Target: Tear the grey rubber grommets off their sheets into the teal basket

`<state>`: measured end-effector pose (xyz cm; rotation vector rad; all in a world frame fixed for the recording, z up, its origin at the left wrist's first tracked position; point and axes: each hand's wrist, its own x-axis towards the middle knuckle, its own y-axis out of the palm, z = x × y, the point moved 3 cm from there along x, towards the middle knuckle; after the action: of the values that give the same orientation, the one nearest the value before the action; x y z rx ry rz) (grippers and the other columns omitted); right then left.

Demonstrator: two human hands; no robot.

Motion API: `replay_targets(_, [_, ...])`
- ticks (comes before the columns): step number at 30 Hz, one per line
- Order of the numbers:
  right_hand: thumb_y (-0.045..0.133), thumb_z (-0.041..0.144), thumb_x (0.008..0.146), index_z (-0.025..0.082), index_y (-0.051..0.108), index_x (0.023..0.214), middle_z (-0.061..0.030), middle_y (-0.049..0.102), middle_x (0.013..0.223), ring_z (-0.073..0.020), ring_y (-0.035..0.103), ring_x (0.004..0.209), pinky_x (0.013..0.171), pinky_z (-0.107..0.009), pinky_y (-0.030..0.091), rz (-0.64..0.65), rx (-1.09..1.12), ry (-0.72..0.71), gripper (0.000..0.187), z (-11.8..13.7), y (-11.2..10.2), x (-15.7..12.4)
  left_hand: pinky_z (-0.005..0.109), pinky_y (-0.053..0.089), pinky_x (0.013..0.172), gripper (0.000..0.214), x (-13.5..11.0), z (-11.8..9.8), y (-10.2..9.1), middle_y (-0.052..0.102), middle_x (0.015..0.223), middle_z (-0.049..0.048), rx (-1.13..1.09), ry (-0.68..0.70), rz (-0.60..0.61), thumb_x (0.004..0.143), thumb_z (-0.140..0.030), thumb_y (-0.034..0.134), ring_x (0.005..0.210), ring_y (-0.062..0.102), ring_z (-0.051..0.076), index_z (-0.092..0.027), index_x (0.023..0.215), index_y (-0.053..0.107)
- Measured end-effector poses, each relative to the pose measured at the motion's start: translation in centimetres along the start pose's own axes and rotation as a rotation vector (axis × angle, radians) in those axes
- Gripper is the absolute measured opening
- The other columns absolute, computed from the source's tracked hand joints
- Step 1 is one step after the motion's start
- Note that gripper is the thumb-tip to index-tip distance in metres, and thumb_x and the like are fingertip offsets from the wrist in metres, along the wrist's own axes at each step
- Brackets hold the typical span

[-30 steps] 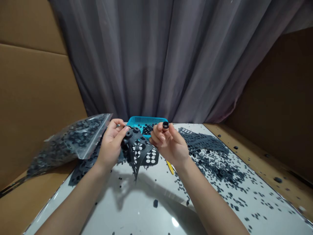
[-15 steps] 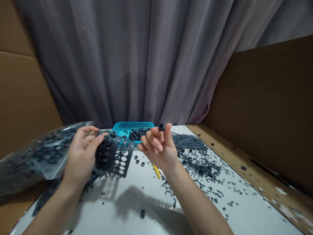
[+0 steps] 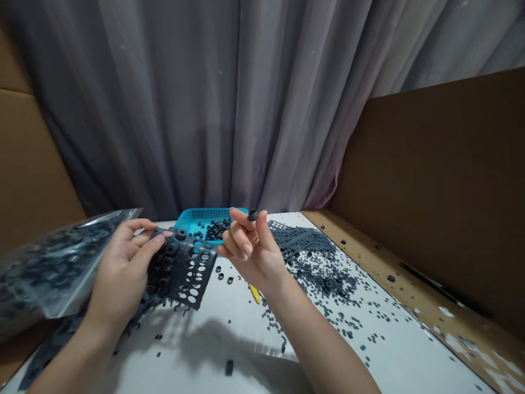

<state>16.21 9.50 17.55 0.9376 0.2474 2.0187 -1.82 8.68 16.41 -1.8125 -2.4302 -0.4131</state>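
My left hand (image 3: 123,271) grips a black perforated rubber sheet (image 3: 182,268) that still carries several round rings near its top edge. My right hand (image 3: 250,251) pinches one small black rubber ring (image 3: 252,214) between thumb and forefinger, raised just in front of a turquoise basket (image 3: 192,217). The basket holds several loose black rings. The two hands are a short gap apart above the white table (image 3: 394,350).
A clear zip bag (image 3: 57,262) full of black rings lies at the left. Punched-out black sheets (image 3: 303,241) and scattered black bits cover the table's right half. A yellow tool (image 3: 255,294) pokes out under my right wrist. Brown cardboard walls stand on both sides, a grey curtain behind.
My view has swung to the right. My left hand has let the sheet flatten out and held it lower. My right hand still pinches the ring, now closer to the basket.
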Motion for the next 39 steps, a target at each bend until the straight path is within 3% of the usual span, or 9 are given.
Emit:
replay_targets(7, [0.064,0.047,0.073,0.028,0.067,0.103,0.0064,0.035,0.052,-0.0075,0.028,0.047,0.048,-0.024,0.028,-0.046,-0.203,-0.078,0.036,-0.9,-1.6,0.3,0.018,0.044,0.06,0.023,0.0,-0.1,0.2,0.061,0.065,-0.0047,0.006,0.042,0.06,0.073,-0.024,0.066,0.067,0.06,0.012,-0.023,0.089,0.05])
replay_targets(13, [0.057,0.039,0.076,0.018,0.063,0.112,0.0026,0.053,0.063,-0.0091,0.039,0.054,0.056,-0.025,0.037,-0.177,-1.126,0.079,0.042,-3.2,-9.4,4.4,0.021,0.046,0.056,0.035,-0.4,0.2,1.1,0.063,0.072,-0.0033,0.019,0.058,0.17,0.069,-0.029,0.068,0.063,0.059,0.012,-0.022,0.092,0.044])
replay_targets(17, [0.07,0.027,0.061,0.014,0.066,0.097,0.0004,0.059,0.067,-0.01,0.043,0.055,0.058,-0.027,0.039,-0.099,-1.203,0.202,0.039,-4.2,-12.9,7.2,0.021,0.046,0.057,0.032,-0.4,0.2,1.1,0.063,0.077,-0.0025,0.024,0.097,0.234,0.073,-0.026,0.063,0.064,0.058,0.011,-0.023,0.095,0.042])
replay_targets(20, [0.064,0.034,0.07,0.015,0.064,0.088,-0.0035,0.06,0.079,-0.0133,0.05,0.068,0.066,-0.028,0.04,-0.051,-1.199,0.159,0.025,-2.4,-10.6,7.0,0.021,0.044,0.063,0.028,-0.4,0.2,0.8,0.062,0.08,-0.0022,0.09,0.162,0.286,0.076,-0.02,0.058,0.068,0.057,0.011,-0.024,0.097,0.04])
replay_targets(23, [0.046,0.041,0.086,0.017,0.057,0.083,-0.0016,0.057,0.077,-0.0133,0.05,0.073,0.066,-0.026,0.039,0.158,-1.132,0.087,0.027,-0.2,-4.9,4.9,0.022,0.04,0.068,0.029,-0.5,0.5,0.6,0.061,0.079,-0.0029,0.212,0.271,0.371,0.076,-0.011,0.052,0.071,0.054,0.011,-0.024,0.099,0.039])
replay_targets(27, [0.048,0.042,0.086,0.017,0.048,0.068,0.0026,0.048,0.062,-0.0097,0.041,0.059,0.056,-0.023,0.03,0.356,-1.249,0.095,0.031,-0.1,0.8,1.9,0.023,0.037,0.072,0.029,-0.8,0.8,0.7,0.053,0.076,-0.0046,0.217,0.385,0.468,0.074,-0.004,0.049,0.072,0.051,0.01,-0.024,0.094,0.041])
replay_targets(29, [0.051,0.043,0.084,0.017,0.042,0.063,0.0044,0.042,0.058,-0.0086,0.036,0.055,0.053,-0.023,0.027,0.37,-1.19,0.138,0.034,-1.1,1.3,1.3,0.022,0.037,0.07,0.025,-0.9,1.0,0.9,0.05,0.076,-0.0041,0.135,0.371,0.508,0.074,-0.006,0.049,0.073,0.05,0.011,-0.023,0.091,0.042])
replay_targets(34, [0.049,0.05,0.082,0.017,0.039,0.061,0.0065,0.029,0.055,-0.0069,0.025,0.051,0.047,-0.022,0.019,0.311,-0.751,0.347,0.04,-4.0,-0.5,1.3,0.02,0.038,0.064,0.012,-1.1,1.7,1.7,0.05,0.078,-0.0026,-0.07,0.192,0.561,0.081,-0.022,0.054,0.07,0.048,0.01,-0.021,0.086,0.043])
replay_targets(39, [0.061,0.045,0.073,0.017,0.041,0.053,0.0073,0.032,0.045,-0.0055,0.025,0.044,0.045,-0.022,0.018,0.145,-0.376,0.34,0.04,-6.0,-0.7,1.4,0.016,0.037,0.052,0.024,-1.3,1.7,2.4,0.044,0.064,-0.0069,-0.32,-0.042,0.526,0.078,-0.024,0.061,0.052,0.043,0.006,-0.022,0.08,0.038])
